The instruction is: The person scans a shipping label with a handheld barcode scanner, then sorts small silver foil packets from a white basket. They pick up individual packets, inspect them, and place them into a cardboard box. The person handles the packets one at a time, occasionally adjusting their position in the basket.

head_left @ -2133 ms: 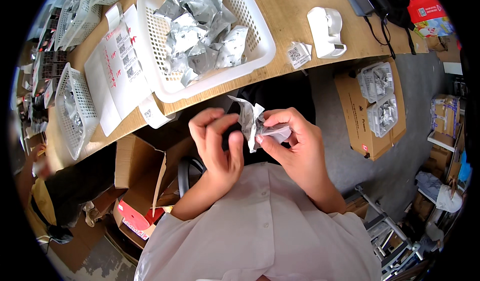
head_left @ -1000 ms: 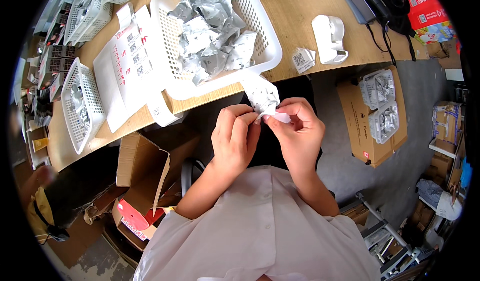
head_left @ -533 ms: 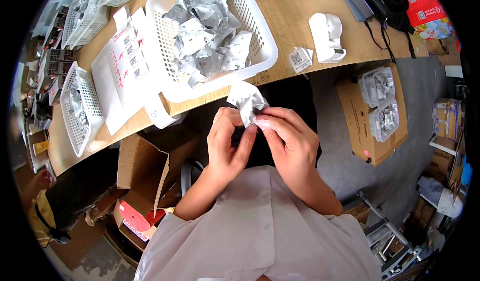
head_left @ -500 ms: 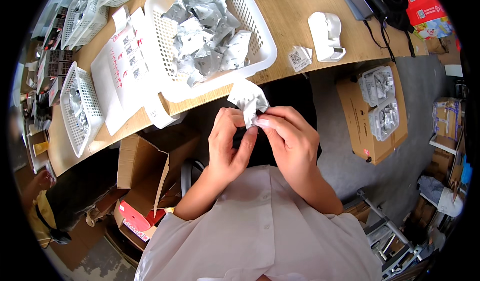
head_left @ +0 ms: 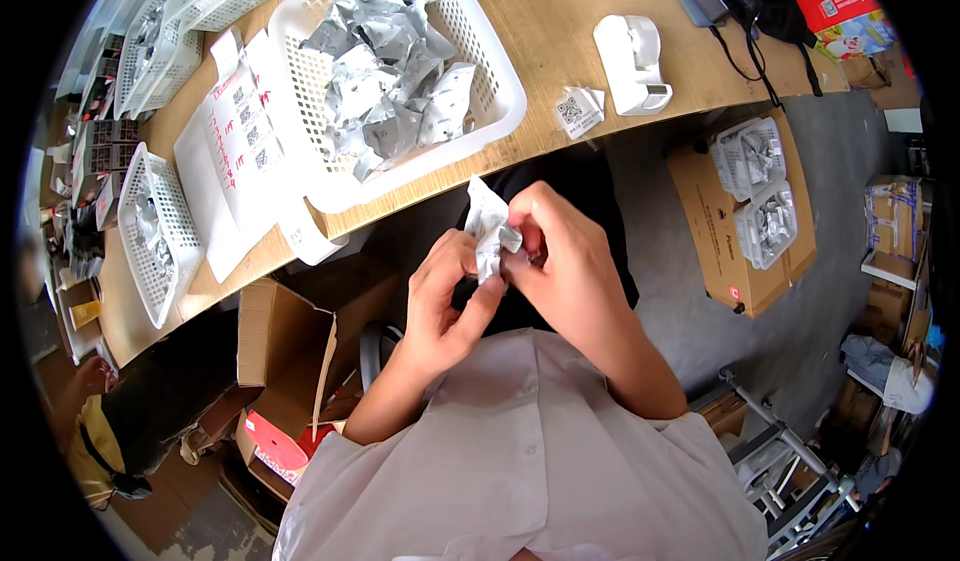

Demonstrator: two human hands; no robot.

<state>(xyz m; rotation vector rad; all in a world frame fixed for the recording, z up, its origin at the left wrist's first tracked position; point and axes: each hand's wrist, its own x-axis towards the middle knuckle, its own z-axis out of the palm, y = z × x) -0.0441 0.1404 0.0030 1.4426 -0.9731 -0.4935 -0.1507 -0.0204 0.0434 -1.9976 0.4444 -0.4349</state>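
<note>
A crumpled silver foil packet [head_left: 488,219] is held between my two hands, just off the table's front edge. My left hand [head_left: 446,291] is closed on the packet's lower left side, thumb and fingers pinching it. My right hand [head_left: 562,251] pinches its right side with bent fingers. Whatever lies inside the packet is hidden. Beyond my hands, a large white perforated basket [head_left: 508,111] on the table holds a heap of similar silver packets [head_left: 385,71].
On the wooden table [head_left: 540,1] are a white tape dispenser [head_left: 632,65], a label [head_left: 580,111], written sheets [head_left: 225,151] and a smaller white basket [head_left: 160,236]. Open cardboard boxes [head_left: 262,336] stand below left. At right, clear trays [head_left: 768,221] rest on a carton [head_left: 700,211].
My right hand has risen slightly and curled more around the packet's side. The packet has turned more upright between my hands. The whole view has shifted a little.
</note>
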